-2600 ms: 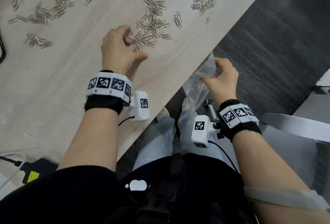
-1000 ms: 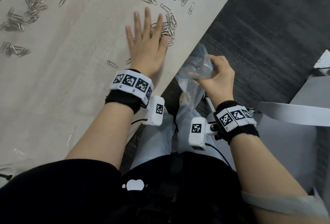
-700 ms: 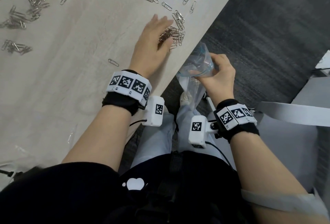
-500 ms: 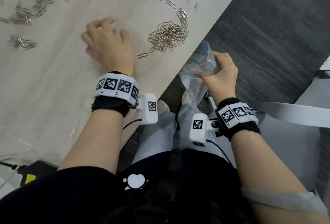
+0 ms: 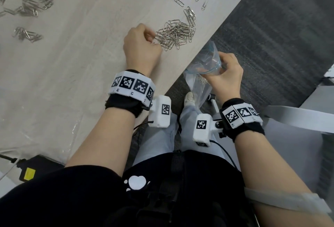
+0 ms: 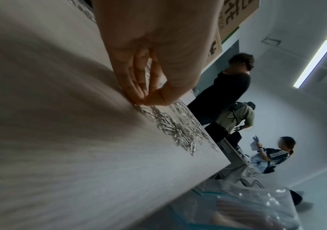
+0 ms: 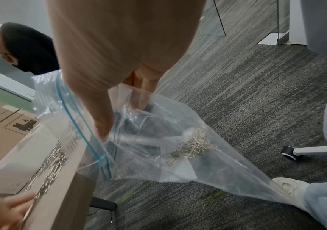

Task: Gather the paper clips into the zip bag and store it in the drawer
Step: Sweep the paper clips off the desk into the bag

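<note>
Bare tabletop point(image 5: 68, 67) lies open left of the paper clip pile point(image 5: 174, 35); the zip bag point(image 5: 204, 67) hangs just off the edge, blocking that side.

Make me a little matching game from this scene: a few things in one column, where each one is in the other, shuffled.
Things:
1. zip bag
2. pile of paper clips
3. left hand
4. white shoe

Places:
A. on the carpet
B. on the table, fingertips at the clips
C. held off the table's edge by the right hand
D. on the table near its edge

Pairs: 1-C, 2-D, 3-B, 4-A
</note>
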`<state>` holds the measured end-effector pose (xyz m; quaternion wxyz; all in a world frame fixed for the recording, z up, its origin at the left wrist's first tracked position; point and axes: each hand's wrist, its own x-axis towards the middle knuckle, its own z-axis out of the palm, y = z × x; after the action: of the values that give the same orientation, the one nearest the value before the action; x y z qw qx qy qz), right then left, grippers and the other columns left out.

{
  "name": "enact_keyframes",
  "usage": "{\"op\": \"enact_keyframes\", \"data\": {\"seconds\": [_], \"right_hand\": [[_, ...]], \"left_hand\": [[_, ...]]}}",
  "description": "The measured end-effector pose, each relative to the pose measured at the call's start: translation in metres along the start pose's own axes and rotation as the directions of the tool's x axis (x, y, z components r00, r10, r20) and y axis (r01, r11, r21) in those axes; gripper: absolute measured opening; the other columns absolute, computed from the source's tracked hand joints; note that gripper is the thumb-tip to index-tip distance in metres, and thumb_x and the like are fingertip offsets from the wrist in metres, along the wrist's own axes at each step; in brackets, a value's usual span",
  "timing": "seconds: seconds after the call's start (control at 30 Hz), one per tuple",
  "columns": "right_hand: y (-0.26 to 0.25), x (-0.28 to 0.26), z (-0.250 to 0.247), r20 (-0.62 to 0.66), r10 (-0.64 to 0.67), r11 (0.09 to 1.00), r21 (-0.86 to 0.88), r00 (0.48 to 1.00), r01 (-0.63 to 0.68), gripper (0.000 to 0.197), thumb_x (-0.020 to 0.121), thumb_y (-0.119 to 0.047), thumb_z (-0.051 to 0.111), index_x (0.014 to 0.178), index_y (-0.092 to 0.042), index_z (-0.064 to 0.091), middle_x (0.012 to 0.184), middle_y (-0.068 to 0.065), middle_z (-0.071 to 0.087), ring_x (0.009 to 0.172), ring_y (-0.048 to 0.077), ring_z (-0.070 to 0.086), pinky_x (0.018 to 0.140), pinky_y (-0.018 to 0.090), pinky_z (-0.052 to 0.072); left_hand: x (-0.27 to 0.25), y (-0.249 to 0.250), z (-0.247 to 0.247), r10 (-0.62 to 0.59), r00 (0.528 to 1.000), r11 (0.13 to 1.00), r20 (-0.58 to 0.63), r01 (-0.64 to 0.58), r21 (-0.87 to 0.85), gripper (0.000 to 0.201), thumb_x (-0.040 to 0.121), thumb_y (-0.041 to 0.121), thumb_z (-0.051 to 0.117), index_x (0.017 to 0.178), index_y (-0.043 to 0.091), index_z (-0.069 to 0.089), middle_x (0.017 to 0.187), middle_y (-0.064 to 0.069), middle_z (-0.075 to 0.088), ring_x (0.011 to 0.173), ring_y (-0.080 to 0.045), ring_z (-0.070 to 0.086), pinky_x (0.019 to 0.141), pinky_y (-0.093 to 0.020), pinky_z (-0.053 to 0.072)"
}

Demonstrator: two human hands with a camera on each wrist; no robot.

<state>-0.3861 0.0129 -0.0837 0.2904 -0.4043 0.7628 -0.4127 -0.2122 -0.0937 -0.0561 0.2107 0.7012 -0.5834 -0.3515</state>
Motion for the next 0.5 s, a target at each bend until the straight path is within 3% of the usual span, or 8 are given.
{"op": "enact_keyframes", "data": {"seconds": [0.07, 0.13, 0.2, 0.27, 0.37, 0.43, 0.5], "right_hand": [[0.0, 0.0, 0.0, 0.006, -0.001, 1.0, 0.0, 1.0, 0.001, 0.043, 0.066, -0.025, 0.08, 0.102, -0.008, 0.068, 0.092, 0.0, 0.056, 0.08, -0.006, 0.052, 0.074, 0.025, 0.05], [-0.001, 0.001, -0.001, 0.01, -0.004, 1.0, -0.001, 1.0, 0.004, 0.043, 0.065, -0.024, 0.08, 0.103, -0.007, 0.068, 0.093, 0.001, 0.056, 0.081, -0.006, 0.052, 0.074, 0.025, 0.05], [-0.001, 0.001, -0.001, 0.012, -0.008, 1.0, -0.001, 1.0, 0.008, 0.043, 0.065, -0.022, 0.08, 0.103, -0.006, 0.067, 0.094, 0.001, 0.056, 0.082, -0.006, 0.052, 0.075, 0.026, 0.051], [-0.002, 0.001, -0.001, 0.018, -0.003, 1.0, 0.004, 1.0, 0.003, 0.043, 0.065, -0.022, 0.08, 0.104, -0.006, 0.067, 0.094, 0.001, 0.056, 0.083, -0.004, 0.052, 0.076, 0.028, 0.052], [-0.002, 0.001, -0.001, 0.025, -0.004, 1.0, 0.004, 1.0, 0.004, 0.044, 0.065, -0.024, 0.079, 0.103, -0.006, 0.067, 0.094, 0.001, 0.056, 0.082, -0.004, 0.053, 0.074, 0.027, 0.051], [-0.001, 0.002, -0.002, 0.029, -0.006, 1.0, 0.01, 1.0, 0.006, 0.044, 0.065, -0.026, 0.079, 0.103, -0.007, 0.067, 0.094, 0.0, 0.056, 0.081, -0.007, 0.052, 0.073, 0.023, 0.049], [0.0, 0.003, -0.002, 0.03, -0.008, 1.0, 0.017, 1.0, 0.008, 0.043, 0.066, -0.027, 0.079, 0.103, -0.008, 0.067, 0.094, 0.0, 0.056, 0.081, -0.01, 0.052, 0.072, 0.017, 0.046]], "left_hand": [[0.001, 0.006, 0.005, 0.049, 0.996, 0.994, 0.079, -0.041, -0.101, 0.03, 0.065, -0.001, 0.056, 0.089, 0.014, 0.066, 0.081, 0.002, 0.064, 0.072, -0.01, 0.058, 0.077, -0.031, 0.055], [0.003, 0.009, 0.005, 0.087, 0.989, 0.979, 0.119, -0.063, -0.192, 0.036, 0.067, -0.01, 0.055, 0.092, 0.014, 0.065, 0.081, 0.006, 0.062, 0.072, -0.004, 0.057, 0.074, -0.021, 0.055], [0.007, 0.008, 0.0, 0.138, 0.989, 0.967, 0.05, -0.123, -0.225, 0.039, 0.07, -0.013, 0.053, 0.095, 0.014, 0.065, 0.09, 0.003, 0.064, 0.078, 0.0, 0.058, 0.071, -0.016, 0.053], [0.011, 0.006, -0.006, 0.167, 0.986, 0.971, 0.008, -0.163, -0.178, 0.043, 0.071, -0.01, 0.053, 0.102, 0.017, 0.065, 0.106, -0.001, 0.061, 0.094, -0.002, 0.056, 0.077, -0.014, 0.051], [0.017, 0.008, -0.011, 0.141, 0.957, 0.989, 0.253, -0.148, 0.009, 0.063, 0.07, 0.004, 0.07, 0.127, 0.025, 0.052, 0.131, 0.001, 0.042, 0.123, -0.014, 0.037, 0.104, -0.022, 0.035], [0.02, 0.013, -0.013, 0.148, 0.903, 0.965, 0.404, -0.221, 0.142, 0.083, 0.066, 0.016, 0.079, 0.139, 0.023, 0.039, 0.137, -0.001, 0.033, 0.126, -0.021, 0.029, 0.109, -0.029, 0.03], [0.022, 0.017, -0.011, 0.17, 0.872, 0.956, 0.459, -0.26, 0.139, 0.094, 0.063, 0.019, 0.084, 0.142, 0.02, 0.034, 0.137, -0.004, 0.03, 0.12, -0.021, 0.036, 0.108, -0.03, 0.034]]}}
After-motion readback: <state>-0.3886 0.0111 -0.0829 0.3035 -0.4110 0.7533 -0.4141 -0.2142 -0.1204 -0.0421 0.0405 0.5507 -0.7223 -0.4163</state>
